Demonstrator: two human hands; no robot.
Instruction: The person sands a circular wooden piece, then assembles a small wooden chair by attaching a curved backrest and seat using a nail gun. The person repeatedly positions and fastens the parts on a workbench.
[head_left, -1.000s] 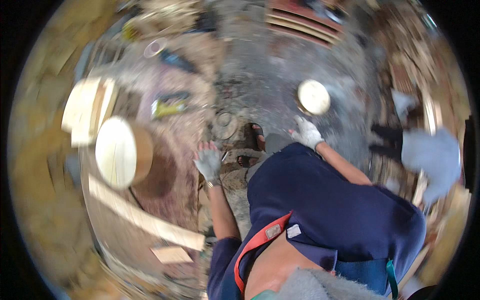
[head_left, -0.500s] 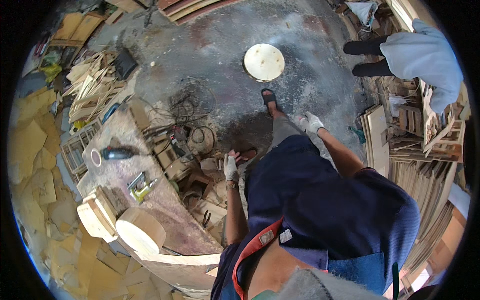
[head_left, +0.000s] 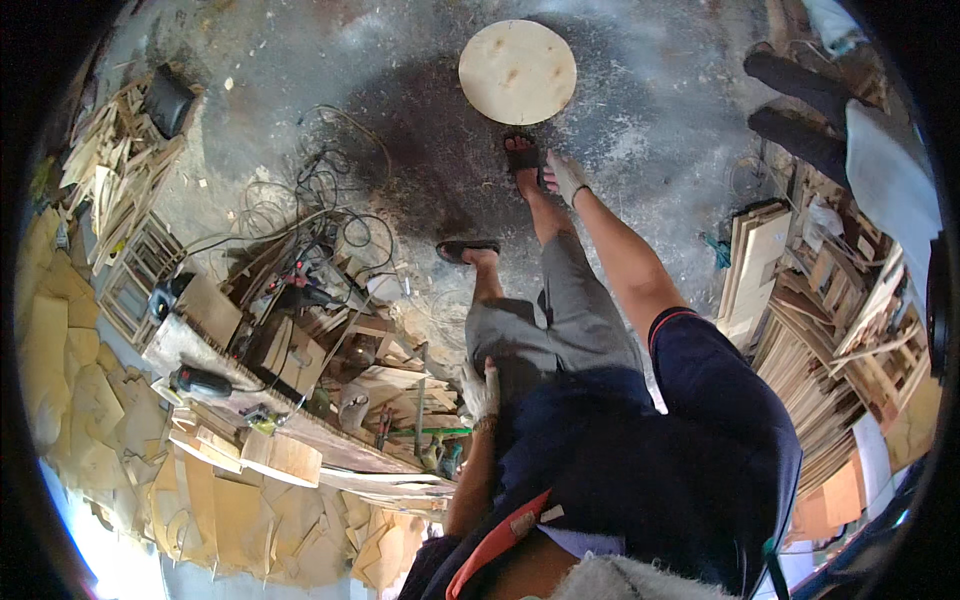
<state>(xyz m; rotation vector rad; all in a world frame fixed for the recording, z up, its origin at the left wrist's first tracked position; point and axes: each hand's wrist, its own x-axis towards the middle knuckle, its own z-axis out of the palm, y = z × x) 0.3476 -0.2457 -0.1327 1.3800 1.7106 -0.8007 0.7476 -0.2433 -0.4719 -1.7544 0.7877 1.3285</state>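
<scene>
Far left, I've got splintery wood scraps (head_left: 115,180) heaped up; nearer, the worn tabletop (head_left: 345,447) carries a pale wooden block (head_left: 283,459). Thin cables (head_left: 325,185) coil across the rough, stained floor (head_left: 270,80). Here's my gloved left hand (head_left: 480,395) against the soft grey trousers (head_left: 510,330); whether its fingers clutch cloth, I can't tell. Far centre on the floor sits the round, knotty wooden piece (head_left: 518,72), my gloved right hand (head_left: 567,178) near it, fingers released. Right, flat boards (head_left: 755,265) stand layered.
</scene>
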